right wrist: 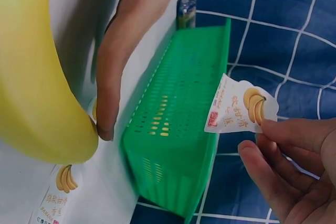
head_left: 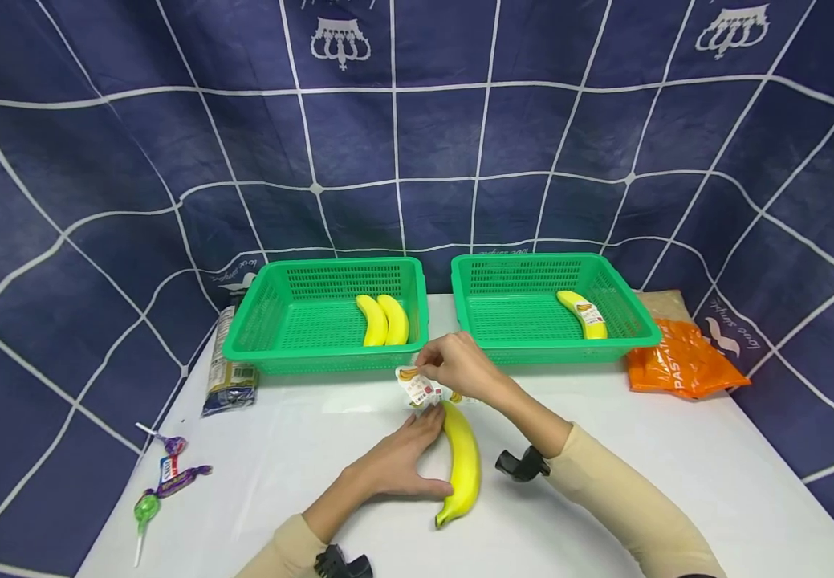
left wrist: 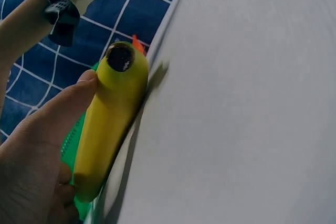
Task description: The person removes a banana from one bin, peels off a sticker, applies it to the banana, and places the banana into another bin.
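A banana-picture sticker (right wrist: 242, 106) is pinched between the thumb and index finger of my right hand (head_left: 460, 368), raised just in front of the green baskets. Below it on the white table lies a strip of similar stickers (right wrist: 56, 195), partly hidden by the banana and my left hand. My left hand (head_left: 404, 456) rests beside a yellow banana (head_left: 465, 466), fingers reaching forward with their tips at the sticker strip. Its thumb (left wrist: 79, 95) touches the banana's side near the stem end. The banana lies lengthwise, stem toward me.
The left green basket (head_left: 330, 361) has two bananas (head_left: 383, 319); the right green basket (head_left: 554, 351) has one banana (head_left: 583, 313) with a sticker. A dark package (head_left: 231, 365) stands far left, an orange pasta bag (head_left: 680, 357) far right. Several candies (head_left: 180, 480) lie left.
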{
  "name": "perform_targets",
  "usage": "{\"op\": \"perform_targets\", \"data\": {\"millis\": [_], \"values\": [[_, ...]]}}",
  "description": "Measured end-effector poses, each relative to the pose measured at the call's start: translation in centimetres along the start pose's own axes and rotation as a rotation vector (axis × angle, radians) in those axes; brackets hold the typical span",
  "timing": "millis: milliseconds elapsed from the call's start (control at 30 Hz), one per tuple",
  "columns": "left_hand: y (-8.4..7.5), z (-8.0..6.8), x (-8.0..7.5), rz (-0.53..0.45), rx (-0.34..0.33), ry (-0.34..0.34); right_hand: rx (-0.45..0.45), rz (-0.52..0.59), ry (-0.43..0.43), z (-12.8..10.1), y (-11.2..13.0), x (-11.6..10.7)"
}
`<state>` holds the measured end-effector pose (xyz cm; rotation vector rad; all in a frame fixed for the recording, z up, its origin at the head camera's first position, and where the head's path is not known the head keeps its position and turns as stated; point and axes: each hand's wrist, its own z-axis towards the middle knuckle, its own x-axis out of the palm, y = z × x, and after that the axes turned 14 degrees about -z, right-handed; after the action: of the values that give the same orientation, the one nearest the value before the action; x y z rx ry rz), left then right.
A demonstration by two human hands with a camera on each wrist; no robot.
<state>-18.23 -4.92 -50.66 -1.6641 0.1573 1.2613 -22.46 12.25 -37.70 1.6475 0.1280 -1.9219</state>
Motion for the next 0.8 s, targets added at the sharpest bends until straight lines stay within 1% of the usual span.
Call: {"op": "perform_targets", "data": {"millis": [233,433,633,800], "values": [[-0.1,0.0,0.6,0.013,-0.019,-0.012,0.013,0.063,-0.004,-0.9,-0.2,-0.6],[0.0,-0.1,0.9,0.020,-0.030,-0.012,0.031,0.070,0.002,-1.8,-0.3,-1.1],[-0.1,-0.1,0.9,0.065,-0.001,-0.021,0.083,0.075,-0.005,-2.8,-0.4,-1.4],[0.0,0.1,0.9,0.087,0.003,-0.024,0.154,0.121,0.009,-4.0,-1.0,-1.0]]}}
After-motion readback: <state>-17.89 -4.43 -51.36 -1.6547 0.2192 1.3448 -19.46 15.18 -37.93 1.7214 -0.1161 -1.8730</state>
